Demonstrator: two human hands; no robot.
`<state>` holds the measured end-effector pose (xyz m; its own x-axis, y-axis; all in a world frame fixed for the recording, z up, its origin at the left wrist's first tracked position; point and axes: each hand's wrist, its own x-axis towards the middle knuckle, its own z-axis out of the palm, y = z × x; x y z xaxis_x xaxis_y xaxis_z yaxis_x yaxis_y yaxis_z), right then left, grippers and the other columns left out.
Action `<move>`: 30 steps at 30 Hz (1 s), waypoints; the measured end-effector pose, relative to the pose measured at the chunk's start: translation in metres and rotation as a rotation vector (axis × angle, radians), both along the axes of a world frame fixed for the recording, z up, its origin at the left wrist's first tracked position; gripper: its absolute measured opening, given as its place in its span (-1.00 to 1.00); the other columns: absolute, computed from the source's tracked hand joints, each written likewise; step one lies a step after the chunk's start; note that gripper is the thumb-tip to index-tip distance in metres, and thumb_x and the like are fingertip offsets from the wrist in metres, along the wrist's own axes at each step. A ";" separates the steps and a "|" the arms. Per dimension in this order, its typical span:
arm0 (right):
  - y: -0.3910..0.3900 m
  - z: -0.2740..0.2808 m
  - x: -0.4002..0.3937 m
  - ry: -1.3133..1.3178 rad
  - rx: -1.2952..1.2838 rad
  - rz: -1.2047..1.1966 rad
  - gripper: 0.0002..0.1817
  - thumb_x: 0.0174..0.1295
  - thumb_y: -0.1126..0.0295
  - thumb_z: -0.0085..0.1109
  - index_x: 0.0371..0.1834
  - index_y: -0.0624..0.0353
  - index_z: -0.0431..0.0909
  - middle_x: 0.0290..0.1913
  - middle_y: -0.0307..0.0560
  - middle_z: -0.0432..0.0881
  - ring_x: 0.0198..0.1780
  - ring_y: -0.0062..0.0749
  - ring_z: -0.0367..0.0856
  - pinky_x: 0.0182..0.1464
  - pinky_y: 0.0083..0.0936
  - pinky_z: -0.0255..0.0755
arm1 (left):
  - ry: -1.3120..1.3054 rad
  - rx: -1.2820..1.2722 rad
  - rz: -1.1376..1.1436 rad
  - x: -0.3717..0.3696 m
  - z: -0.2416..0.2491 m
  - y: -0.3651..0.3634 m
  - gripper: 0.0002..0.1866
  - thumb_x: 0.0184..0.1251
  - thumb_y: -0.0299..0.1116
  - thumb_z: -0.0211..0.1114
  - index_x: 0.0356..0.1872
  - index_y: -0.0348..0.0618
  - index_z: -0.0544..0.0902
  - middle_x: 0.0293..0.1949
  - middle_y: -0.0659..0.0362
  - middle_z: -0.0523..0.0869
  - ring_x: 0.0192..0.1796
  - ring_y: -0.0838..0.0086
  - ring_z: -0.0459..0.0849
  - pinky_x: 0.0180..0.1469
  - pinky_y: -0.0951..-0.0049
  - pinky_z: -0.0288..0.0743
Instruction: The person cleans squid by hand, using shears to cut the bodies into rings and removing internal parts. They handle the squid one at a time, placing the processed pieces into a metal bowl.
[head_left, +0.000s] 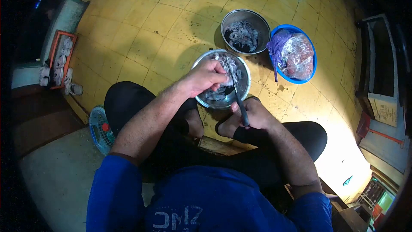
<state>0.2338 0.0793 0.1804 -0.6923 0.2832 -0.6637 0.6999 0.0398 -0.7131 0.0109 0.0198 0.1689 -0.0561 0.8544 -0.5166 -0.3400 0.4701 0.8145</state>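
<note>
A silver metal bowl (246,87) stands on the floor between my feet, with pale, ring-like pieces (234,66) that look like cut squid inside. Over its left side, my left hand (209,78) is closed with the fingers pinched on a pale, soft piece, mostly hidden by the hand. My right hand (255,114) grips the black handle of a knife (243,111) at the bowl's near right rim. The narrow blade points away from me across the bowl, close beside my left fingers.
Beyond the bowl stands a grey pot (224,28) with pale pieces in dark liquid. A blue basin (314,62) holds a purple plastic bag (280,45) and a clear bag (298,56) with pinkish contents. At left are an orange shoe rack (54,58) and a teal basket (95,135).
</note>
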 end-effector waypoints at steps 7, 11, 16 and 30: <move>0.007 0.008 -0.001 0.008 -0.129 -0.067 -0.23 0.20 -0.35 0.00 -0.71 0.24 0.48 -0.74 -0.15 0.50 -0.70 -0.53 0.52 -0.61 -0.56 0.39 | -0.002 -0.016 -0.025 0.000 -0.007 0.000 -0.81 0.21 -0.44 0.35 -0.29 -0.20 0.49 -0.44 0.24 0.58 -0.54 0.65 0.50 -0.51 0.63 0.41; 0.008 0.002 -0.001 -0.030 -0.030 -0.089 -0.23 0.20 -0.36 -0.01 -0.69 0.25 0.48 -0.72 -0.14 0.51 -0.65 -0.50 0.54 -0.56 -0.53 0.40 | -0.079 -0.061 0.170 -0.001 0.003 0.003 -0.80 0.22 -0.42 0.34 -0.24 -0.21 0.50 -0.37 0.21 0.60 -0.46 0.62 0.55 -0.44 0.61 0.51; 0.005 -0.001 0.001 0.015 -0.052 -0.057 -0.13 0.18 -0.46 -0.15 -0.66 0.28 0.50 -0.68 -0.09 0.54 -0.57 -0.42 0.58 -0.48 -0.49 0.42 | -0.100 -0.006 0.234 -0.001 0.001 0.002 -0.79 0.22 -0.47 0.34 -0.22 -0.21 0.47 -0.31 0.20 0.60 -0.43 0.62 0.56 -0.39 0.60 0.56; -0.002 -0.002 -0.003 -0.096 0.121 0.076 -0.11 0.19 -0.44 -0.16 -0.59 0.36 0.54 -0.64 0.13 0.56 -0.41 -0.05 0.65 -0.23 -0.18 0.48 | -0.091 0.027 0.181 -0.001 -0.002 0.003 -0.83 0.24 -0.50 0.33 -0.27 -0.15 0.47 -0.38 0.22 0.61 -0.49 0.63 0.55 -0.47 0.60 0.45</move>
